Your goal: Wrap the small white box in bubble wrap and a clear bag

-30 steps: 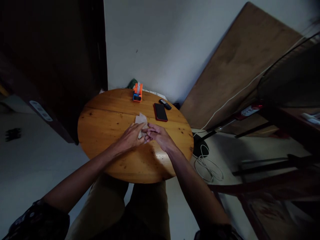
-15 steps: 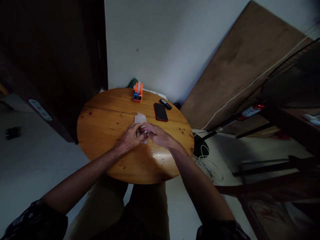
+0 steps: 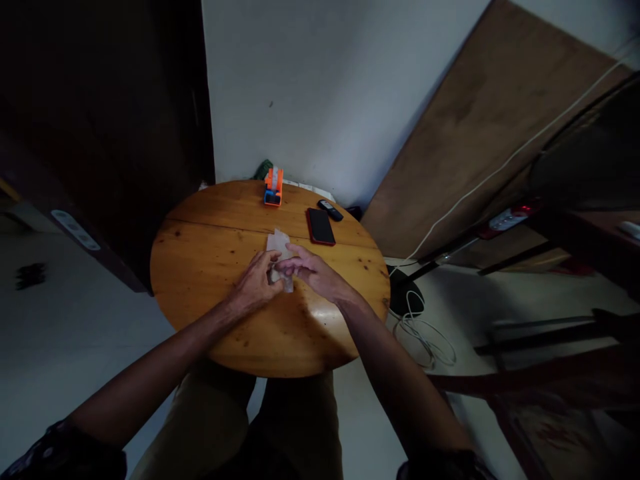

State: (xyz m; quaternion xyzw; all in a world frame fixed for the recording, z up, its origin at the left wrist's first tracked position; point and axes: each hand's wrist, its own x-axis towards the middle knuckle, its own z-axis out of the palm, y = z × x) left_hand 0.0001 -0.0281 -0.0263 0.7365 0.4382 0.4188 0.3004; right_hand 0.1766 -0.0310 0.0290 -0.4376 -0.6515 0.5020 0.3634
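Note:
A thin whitish sheet (image 3: 280, 241), tissue-like or plastic, lies on the round wooden table (image 3: 200, 260), partly covered by my hands. At its left edge my left hand (image 3: 257, 280) curls, thumb and fingers bent around its near part. From the right, my right hand (image 3: 313, 272) reaches over the sheet, its fingers stretched out and a little apart, the tips close to my left fingers. Whether a small item lies between the fingertips is too dim to make out.
Toward the back of the table stands an orange and blue tape dispenser (image 3: 273, 187). A phone in a red case (image 3: 321, 227) and a black remote (image 3: 331, 210) lie at the back right. A white cable (image 3: 425, 337) coils on the floor to the right.
My fingers have parted slightly; the right hand's fingers are straighter and more spread. More of the sheet shows between the hands. The view has shifted a little.

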